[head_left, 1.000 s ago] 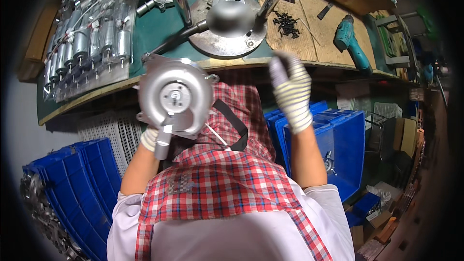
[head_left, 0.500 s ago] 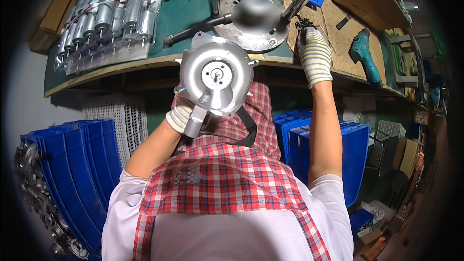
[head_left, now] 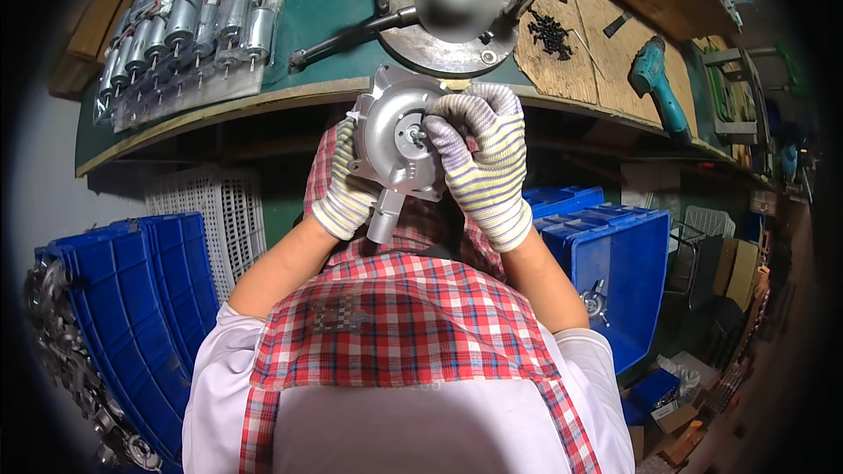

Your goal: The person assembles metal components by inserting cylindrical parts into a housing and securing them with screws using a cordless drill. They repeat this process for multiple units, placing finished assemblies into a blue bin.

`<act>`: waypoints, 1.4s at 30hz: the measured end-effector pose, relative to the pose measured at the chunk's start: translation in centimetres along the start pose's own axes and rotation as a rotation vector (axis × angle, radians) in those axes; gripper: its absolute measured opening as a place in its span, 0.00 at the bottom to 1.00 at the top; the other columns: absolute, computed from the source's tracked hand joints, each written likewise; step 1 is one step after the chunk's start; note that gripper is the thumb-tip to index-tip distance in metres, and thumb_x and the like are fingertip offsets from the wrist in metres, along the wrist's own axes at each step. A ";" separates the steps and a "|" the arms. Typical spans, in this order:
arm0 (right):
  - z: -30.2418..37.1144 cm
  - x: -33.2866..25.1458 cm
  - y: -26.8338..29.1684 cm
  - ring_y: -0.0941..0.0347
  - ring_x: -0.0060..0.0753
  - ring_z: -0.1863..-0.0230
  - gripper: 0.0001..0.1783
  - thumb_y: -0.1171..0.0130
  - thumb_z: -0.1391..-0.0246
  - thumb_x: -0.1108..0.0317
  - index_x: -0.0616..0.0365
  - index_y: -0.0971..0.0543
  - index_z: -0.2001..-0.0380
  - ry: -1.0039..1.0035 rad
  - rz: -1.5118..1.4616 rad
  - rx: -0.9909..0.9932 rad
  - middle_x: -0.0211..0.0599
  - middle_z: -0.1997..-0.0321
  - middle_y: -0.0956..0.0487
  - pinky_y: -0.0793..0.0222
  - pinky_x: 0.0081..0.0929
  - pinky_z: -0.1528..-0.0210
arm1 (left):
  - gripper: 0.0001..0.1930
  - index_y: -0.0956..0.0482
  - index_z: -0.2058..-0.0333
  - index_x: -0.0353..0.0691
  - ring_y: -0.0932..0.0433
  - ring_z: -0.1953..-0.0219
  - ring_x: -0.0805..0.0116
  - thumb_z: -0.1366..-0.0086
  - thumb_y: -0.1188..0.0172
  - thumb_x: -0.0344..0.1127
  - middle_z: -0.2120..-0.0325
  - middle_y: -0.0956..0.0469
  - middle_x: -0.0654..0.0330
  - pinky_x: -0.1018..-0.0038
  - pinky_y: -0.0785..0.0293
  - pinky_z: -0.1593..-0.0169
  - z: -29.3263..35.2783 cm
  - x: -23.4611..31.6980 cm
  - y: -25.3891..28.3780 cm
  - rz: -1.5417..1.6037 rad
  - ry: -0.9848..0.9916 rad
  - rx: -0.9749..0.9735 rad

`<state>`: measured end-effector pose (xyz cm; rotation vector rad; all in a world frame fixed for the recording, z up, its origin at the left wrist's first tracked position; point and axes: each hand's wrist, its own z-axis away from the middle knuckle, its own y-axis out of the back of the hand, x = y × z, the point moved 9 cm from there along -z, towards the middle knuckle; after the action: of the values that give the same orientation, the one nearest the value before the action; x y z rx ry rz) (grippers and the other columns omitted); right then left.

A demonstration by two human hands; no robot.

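Note:
A silver cast-metal blower housing (head_left: 379,129) with a short outlet pipe is held tilted in front of my apron, just off the bench edge. My left hand (head_left: 344,197), in a striped knit glove, grips it from behind on its left side; most of those fingers are hidden. At the round hub (head_left: 411,133) in the housing's middle, the thumb and fingers of my gloved right hand (head_left: 483,154) pinch a small screw, almost wholly covered by the fingertips. Black screws (head_left: 550,35) lie in a loose pile on the bench's wooden board.
A round metal fixture (head_left: 448,48) with posts and a dark handle (head_left: 351,39) stands on the bench ahead. Bagged silver motors (head_left: 184,22) lie left; a teal power screwdriver (head_left: 660,92) lies right. Blue crates (head_left: 140,290) stand below on both sides.
My right hand has come from the screw pile to the housing's hub and pinches there. My left hand has turned the housing to face rightward.

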<state>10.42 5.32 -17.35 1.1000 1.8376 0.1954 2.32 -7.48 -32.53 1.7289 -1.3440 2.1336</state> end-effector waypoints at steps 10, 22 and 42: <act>0.7 -1.1 0.6 0.24 0.47 0.67 0.12 0.30 0.58 0.66 0.54 0.17 0.67 0.286 0.232 0.016 0.40 0.68 0.21 0.28 0.43 0.65 | 0.20 0.26 0.44 0.37 0.19 0.50 0.67 0.33 0.38 0.33 0.50 0.19 0.57 0.70 0.21 0.45 0.0 -0.3 -0.8 -0.591 -0.103 -0.088; -0.1 0.5 -0.5 0.23 0.42 0.67 0.17 0.40 0.53 0.69 0.58 0.18 0.58 0.382 0.265 -0.394 0.41 0.65 0.20 0.26 0.40 0.65 | 0.19 0.32 0.38 0.37 0.22 0.44 0.62 0.22 0.55 0.36 0.43 0.24 0.54 0.65 0.20 0.41 0.8 -12.2 5.4 0.438 0.332 0.004; -6.7 8.3 4.7 0.21 0.47 0.62 0.08 0.33 0.43 0.67 0.59 0.16 0.62 -0.116 0.160 0.085 0.45 0.64 0.18 0.25 0.39 0.57 | 0.20 0.27 0.41 0.33 0.20 0.48 0.66 0.26 0.44 0.37 0.46 0.21 0.54 0.68 0.19 0.43 0.4 -6.6 5.5 0.329 0.100 0.012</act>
<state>6.77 16.33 -16.50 1.2919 1.6692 0.1442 1.89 -8.23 -41.10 1.4657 -1.6894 2.3577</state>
